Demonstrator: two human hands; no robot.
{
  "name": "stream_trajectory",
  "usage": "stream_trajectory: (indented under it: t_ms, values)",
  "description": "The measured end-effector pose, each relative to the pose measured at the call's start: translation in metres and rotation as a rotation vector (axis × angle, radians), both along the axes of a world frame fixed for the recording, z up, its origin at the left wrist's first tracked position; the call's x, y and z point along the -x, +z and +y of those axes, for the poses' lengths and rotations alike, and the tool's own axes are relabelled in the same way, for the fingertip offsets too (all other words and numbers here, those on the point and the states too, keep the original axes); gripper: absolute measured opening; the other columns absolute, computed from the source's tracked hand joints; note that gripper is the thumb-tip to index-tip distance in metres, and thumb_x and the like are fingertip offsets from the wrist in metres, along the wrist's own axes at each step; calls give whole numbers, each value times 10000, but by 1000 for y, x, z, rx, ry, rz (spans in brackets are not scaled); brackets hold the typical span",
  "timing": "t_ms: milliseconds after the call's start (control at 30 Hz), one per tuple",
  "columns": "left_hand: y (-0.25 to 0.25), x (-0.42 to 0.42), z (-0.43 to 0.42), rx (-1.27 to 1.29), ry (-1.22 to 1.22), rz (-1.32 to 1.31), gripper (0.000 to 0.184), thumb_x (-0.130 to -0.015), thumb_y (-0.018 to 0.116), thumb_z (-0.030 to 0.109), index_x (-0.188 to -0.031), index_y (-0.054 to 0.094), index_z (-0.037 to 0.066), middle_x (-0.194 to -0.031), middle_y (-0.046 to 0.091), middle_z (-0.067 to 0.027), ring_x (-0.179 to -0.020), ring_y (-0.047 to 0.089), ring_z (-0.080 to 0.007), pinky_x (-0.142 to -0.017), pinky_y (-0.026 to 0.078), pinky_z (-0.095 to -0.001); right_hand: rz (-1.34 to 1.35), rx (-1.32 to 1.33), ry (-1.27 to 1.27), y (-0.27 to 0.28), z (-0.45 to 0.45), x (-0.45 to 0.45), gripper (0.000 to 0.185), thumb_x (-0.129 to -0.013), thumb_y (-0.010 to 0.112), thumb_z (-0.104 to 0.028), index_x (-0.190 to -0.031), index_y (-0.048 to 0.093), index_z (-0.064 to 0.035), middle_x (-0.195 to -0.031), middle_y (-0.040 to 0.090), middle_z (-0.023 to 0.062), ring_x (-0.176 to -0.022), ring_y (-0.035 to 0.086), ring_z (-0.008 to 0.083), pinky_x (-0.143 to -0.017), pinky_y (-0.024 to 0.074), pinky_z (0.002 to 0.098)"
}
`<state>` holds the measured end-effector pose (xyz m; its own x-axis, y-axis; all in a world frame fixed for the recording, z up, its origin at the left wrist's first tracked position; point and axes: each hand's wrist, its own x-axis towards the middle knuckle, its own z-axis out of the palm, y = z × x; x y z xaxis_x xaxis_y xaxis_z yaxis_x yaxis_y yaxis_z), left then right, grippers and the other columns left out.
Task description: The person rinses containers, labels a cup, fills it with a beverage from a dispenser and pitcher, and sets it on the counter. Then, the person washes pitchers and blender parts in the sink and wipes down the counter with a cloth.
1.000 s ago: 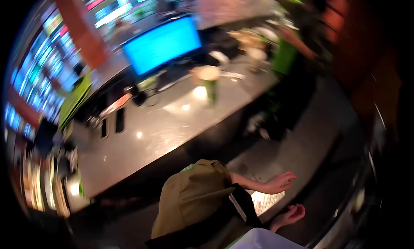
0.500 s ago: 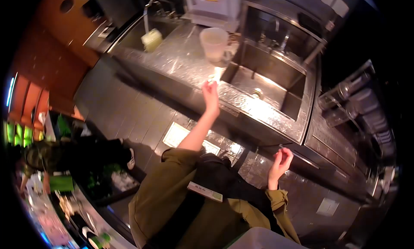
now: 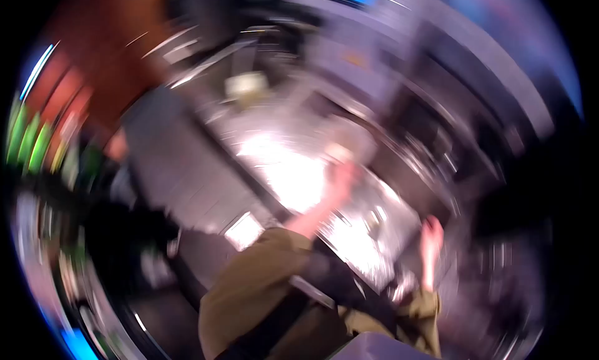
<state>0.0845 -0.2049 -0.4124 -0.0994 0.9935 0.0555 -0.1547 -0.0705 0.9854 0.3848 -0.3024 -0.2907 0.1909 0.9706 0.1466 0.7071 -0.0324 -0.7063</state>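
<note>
The whole view is smeared by motion. My left hand (image 3: 343, 178) reaches out over the bright metal counter, right at a pale translucent cup-like container (image 3: 352, 138). Whether its fingers grip the container or only come near it is lost in the blur. Lower on the right, in front of the sink side, hangs my right hand (image 3: 432, 232). Its fingers are blurred too, and no object shows in it.
A pale yellowish container (image 3: 246, 85) sits beneath a tap at the far left sink. The metal counter (image 3: 281, 166) glares strongly. Behind it stands a whitish machine (image 3: 349, 57) with an orange mark. Dark floor (image 3: 187, 154) lies to the left.
The view has swung and blurred, with the counter appearing closer. My left hand now overlaps the lower part of the translucent container, which stood just beyond it before.
</note>
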Motion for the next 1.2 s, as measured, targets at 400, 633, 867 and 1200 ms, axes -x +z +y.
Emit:
stream_trajectory:
  t_ms: [400, 633, 867, 1200]
  values:
    - [24, -217, -52, 1071, -231, -881, 441, -807, 395, 510, -783, 541, 94, -732, 548, -51, -727, 546, -170, -680, 451, -329, -298, -107, 38, -74, 100, -154, 365, -800, 506, -101, -1109, 418, 71, -990, 533, 179, -858, 522, 223, -768, 423, 306]
    - [-64, -292, -93, 1582, -53, -1325, 488, -780, 385, 575, -718, 519, 110, -656, 526, -22, -569, 516, -179, -575, 448, -305, -519, -171, 240, -103, 144, -240, 463, -794, 518, -93, -1196, 352, 67, -1109, 499, 204, -994, 514, 260, -851, 406, 322]
    - [-88, -298, -98, 1372, -497, -916, 752, -583, 541, 688, -925, 505, 19, -865, 545, -89, -768, 532, -237, -720, 447, -359, -383, 374, -63, -61, 128, -211, 562, -742, 561, -239, -1245, 343, -112, -1049, 551, 159, -918, 545, 334, -746, 439, 396]
    - [-94, -272, -58, 885, -714, -531, 578, -713, 553, 501, -1058, 452, 47, -848, 525, -50, -778, 534, -153, -618, 472, -290, -408, 102, 101, -79, 144, -213, 611, -715, 485, -26, -1284, 302, -150, -1249, 402, 129, -1046, 464, 323, -858, 408, 382]
